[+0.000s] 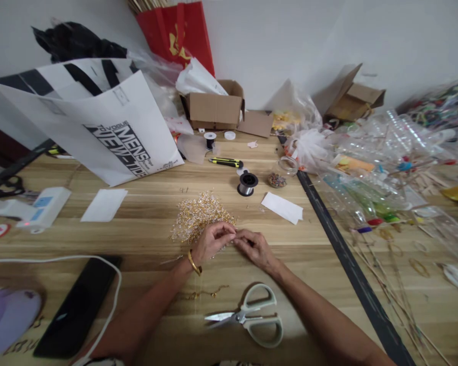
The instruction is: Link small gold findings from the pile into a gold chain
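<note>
Fingertips meet at the near right edge of a pile of small gold and clear beads (198,211). My left hand (212,241), with a gold bangle (194,263) on its wrist, is closed in a pinch. My right hand (255,248) is pinched against it from the right. Whatever lies between the fingers is too small to make out. Closer to me rest scissors (248,316) with pale handles, blades pointing left and slightly apart. A short gold chain (204,293) lies beside them, under the left wrist.
Behind the hands stand a wire spool (247,183), a yellow-black box cutter (226,162) and a jar of beads (278,178). White paper slips (283,207) lie right. A phone (78,307) and white cable are left; plastic bottles (351,195) crowd beyond a black strip (339,244).
</note>
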`<move>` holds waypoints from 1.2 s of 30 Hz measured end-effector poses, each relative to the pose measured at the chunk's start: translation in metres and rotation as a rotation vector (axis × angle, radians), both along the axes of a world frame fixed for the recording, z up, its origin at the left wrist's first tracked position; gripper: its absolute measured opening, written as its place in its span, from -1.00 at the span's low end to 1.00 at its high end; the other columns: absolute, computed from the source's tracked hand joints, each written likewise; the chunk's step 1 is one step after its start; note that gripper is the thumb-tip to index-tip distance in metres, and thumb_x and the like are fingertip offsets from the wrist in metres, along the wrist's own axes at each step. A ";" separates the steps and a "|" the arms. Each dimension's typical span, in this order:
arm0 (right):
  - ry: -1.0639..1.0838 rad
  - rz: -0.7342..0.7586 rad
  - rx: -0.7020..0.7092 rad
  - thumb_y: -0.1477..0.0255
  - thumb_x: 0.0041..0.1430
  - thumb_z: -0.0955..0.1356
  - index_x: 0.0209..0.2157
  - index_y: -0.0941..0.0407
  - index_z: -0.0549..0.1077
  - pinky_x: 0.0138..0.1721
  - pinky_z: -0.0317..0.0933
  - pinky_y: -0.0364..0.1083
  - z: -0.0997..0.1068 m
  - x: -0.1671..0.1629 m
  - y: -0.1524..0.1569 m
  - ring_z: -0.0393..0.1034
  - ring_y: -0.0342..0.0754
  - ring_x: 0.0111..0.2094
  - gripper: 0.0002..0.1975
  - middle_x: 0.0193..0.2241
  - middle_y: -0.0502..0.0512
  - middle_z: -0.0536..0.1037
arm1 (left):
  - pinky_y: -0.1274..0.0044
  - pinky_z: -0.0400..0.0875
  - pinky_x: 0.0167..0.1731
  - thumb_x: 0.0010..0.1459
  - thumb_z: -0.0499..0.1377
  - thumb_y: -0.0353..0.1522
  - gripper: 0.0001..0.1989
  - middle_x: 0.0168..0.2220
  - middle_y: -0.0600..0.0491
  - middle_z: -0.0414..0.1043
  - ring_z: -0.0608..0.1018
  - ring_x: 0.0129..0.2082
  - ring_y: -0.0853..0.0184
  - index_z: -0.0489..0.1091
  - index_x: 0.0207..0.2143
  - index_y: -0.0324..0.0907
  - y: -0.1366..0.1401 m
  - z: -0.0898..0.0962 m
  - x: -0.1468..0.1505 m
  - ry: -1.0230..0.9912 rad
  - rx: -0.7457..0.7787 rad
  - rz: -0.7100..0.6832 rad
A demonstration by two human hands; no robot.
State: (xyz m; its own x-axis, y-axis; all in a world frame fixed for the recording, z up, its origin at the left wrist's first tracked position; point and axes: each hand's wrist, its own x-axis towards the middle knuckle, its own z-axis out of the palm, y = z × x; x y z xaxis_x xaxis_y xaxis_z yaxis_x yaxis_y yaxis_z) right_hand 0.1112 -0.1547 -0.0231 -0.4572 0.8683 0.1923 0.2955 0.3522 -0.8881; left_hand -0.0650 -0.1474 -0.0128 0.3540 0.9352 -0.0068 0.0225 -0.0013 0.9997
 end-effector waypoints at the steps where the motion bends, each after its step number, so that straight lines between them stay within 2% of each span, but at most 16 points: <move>1: -0.002 -0.006 -0.005 0.32 0.20 0.25 -0.36 0.19 0.46 -0.56 -0.02 -0.21 0.000 0.000 0.000 0.04 -0.21 -0.61 -0.75 -0.65 -0.07 0.22 | 0.62 0.29 -0.54 0.03 0.20 -0.29 -0.81 -0.45 0.05 0.41 0.40 -0.56 0.47 0.38 -0.36 -0.25 -0.001 -0.001 0.000 -0.003 -0.024 -0.004; 6: 0.010 -0.061 -0.024 0.30 0.20 0.24 -0.37 0.18 0.44 -0.55 0.00 -0.21 0.000 0.001 0.000 0.07 -0.20 -0.60 -0.74 -0.64 -0.06 0.29 | 0.63 0.31 -0.59 0.07 0.16 -0.24 -0.75 -0.53 0.10 0.38 0.40 -0.62 0.48 0.33 -0.28 -0.25 -0.003 -0.003 0.001 -0.015 -0.092 -0.038; 12: 0.043 -0.083 -0.060 0.30 0.22 0.22 -0.39 0.18 0.40 -0.55 0.02 -0.20 -0.002 0.001 0.000 0.12 -0.19 -0.59 -0.74 -0.59 -0.01 0.38 | 0.62 0.34 -0.57 0.08 0.14 -0.22 -0.73 -0.59 0.10 0.36 0.41 -0.62 0.46 0.38 -0.33 -0.29 0.000 -0.007 0.000 0.045 -0.108 -0.042; 20: 0.053 -0.127 -0.054 0.31 0.21 0.23 -0.41 0.17 0.35 -0.59 -0.03 -0.20 -0.001 0.000 0.001 0.05 -0.21 -0.62 -0.78 -0.67 -0.10 0.24 | 0.65 0.29 -0.59 0.12 0.09 -0.18 -0.66 -0.65 0.10 0.32 0.38 -0.63 0.47 0.39 -0.52 -0.28 0.001 0.002 -0.001 0.120 -0.070 -0.069; 25: 0.050 -0.144 -0.061 0.30 0.19 0.24 -0.43 0.15 0.34 -0.59 -0.06 -0.20 -0.003 0.001 0.001 0.02 -0.20 -0.62 -0.78 -0.68 -0.12 0.14 | 0.64 0.31 -0.57 0.08 0.13 -0.23 -0.74 -0.56 0.09 0.36 0.39 -0.60 0.47 0.41 -0.42 -0.27 0.001 -0.004 -0.001 0.102 -0.069 -0.097; 30: 0.047 -0.157 -0.069 0.29 0.17 0.26 -0.47 0.16 0.35 -0.60 -0.10 -0.20 -0.002 0.001 0.001 -0.02 -0.21 -0.63 -0.76 -0.69 -0.12 0.11 | 0.62 0.33 -0.53 0.05 0.14 -0.32 -0.83 -0.54 0.09 0.35 0.40 -0.58 0.46 0.39 -0.42 -0.28 0.001 -0.004 -0.001 0.133 -0.063 -0.103; 36: 0.068 -0.149 -0.076 0.28 0.16 0.26 -0.49 0.16 0.37 -0.59 -0.08 -0.20 -0.004 0.000 0.003 -0.02 -0.21 -0.62 -0.73 -0.68 -0.11 0.12 | 0.64 0.26 -0.54 0.00 0.14 -0.43 -0.94 -0.57 0.11 0.33 0.37 -0.56 0.46 0.38 -0.46 -0.27 0.001 -0.001 0.000 0.165 0.013 -0.085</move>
State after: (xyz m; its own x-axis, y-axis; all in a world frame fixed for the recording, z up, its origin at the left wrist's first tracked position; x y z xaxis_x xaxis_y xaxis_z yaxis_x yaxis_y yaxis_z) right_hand 0.1111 -0.1517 -0.0271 -0.3102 0.9387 0.1501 0.2774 0.2405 -0.9302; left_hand -0.0647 -0.1465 -0.0139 0.4272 0.9022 -0.0596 0.1850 -0.0227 0.9825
